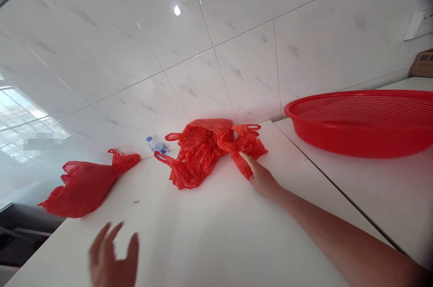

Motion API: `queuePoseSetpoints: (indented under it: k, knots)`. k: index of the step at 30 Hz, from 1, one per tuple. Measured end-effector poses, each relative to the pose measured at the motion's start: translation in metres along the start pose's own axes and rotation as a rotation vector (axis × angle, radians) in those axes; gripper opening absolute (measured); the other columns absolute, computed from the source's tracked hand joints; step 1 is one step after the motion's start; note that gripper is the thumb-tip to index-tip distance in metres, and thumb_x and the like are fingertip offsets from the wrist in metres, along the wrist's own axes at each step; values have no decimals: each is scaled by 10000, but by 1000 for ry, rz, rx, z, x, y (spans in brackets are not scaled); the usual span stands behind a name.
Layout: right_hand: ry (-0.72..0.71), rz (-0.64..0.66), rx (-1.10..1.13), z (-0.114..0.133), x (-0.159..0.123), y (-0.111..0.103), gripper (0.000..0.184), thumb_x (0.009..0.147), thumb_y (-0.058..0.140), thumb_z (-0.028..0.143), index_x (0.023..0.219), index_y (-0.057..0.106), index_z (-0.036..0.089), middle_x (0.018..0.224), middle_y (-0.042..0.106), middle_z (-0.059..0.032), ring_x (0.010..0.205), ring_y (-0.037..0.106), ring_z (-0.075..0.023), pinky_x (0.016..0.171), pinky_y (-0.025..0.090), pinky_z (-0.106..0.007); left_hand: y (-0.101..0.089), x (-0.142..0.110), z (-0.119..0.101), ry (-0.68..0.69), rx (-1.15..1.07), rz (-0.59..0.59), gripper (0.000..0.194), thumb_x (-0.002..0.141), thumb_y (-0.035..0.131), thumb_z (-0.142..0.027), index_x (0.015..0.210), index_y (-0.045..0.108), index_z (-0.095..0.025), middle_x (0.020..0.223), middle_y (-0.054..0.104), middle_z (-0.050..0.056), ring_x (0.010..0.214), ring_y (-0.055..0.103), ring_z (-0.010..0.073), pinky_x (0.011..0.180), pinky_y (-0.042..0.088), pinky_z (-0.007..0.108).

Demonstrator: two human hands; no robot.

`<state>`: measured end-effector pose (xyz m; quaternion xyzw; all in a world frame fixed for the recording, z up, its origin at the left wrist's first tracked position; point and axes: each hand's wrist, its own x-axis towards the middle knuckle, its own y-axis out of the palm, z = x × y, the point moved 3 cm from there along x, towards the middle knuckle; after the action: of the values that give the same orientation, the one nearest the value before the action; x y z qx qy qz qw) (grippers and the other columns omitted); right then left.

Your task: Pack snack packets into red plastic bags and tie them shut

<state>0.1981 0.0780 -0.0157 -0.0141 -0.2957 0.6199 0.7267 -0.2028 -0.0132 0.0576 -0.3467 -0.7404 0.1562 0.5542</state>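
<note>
Left hand (113,257) spread (slightly blurred), right hand (265,182) pinching crumpled red bag (249,146), red basket (352,141) rightward

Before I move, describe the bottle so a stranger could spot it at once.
Find the white tabletop against the tiled wall. Along that wall, the small bottle sits between the red bag at the left and the crumpled red bags in the middle. It is clear with a blue cap, while its neighbours are all red.
</note>
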Motion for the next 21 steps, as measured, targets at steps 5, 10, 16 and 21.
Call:
queuePoseSetpoints:
  k: [5, 10, 16, 21]
  knots:
    - [-254, 117, -80, 22, -10, 11, 748, 673, 353, -54, 1352, 433, 250, 1420, 435, -42, 1285, 419, -186, 1050, 358, -411, 123, -2, -96, -291, -726, 496, 593, 721, 662, -466, 1247, 464, -278, 1369, 435, 129, 1189, 494, 316, 847, 490, 440]
    - [-335, 255, -137, 41, -22, 20, 490, 699, 462, 12, 1116, 597, 230, 1176, 624, -51, 1070, 562, -215, 922, 435, -386, 188, -3, -164, -635, -1335, 689, 571, 771, 620, -505, 1257, 477, -242, 1311, 522, 149, 1125, 560, 280, 847, 498, 398]
    - [-128, 85, 36, 22, -7, 10, 607, 801, 582, 310, 1364, 370, 230, 1320, 499, -86, 1167, 494, -220, 975, 408, -382, 199, 3, -167, -775, -1556, 709, 439, 771, 686, -261, 1183, 554, -190, 1136, 651, 103, 1024, 629, 224, 866, 517, 345]
    - [162, -64, 131, -11, 17, -7, 606, 855, 490, 453, 1403, 304, 273, 1381, 427, -78, 1093, 525, -204, 927, 434, -384, 196, -5, -158, -838, -1652, 764, 402, 801, 652, -277, 1185, 562, -199, 1072, 678, 91, 981, 649, 228, 874, 512, 367]
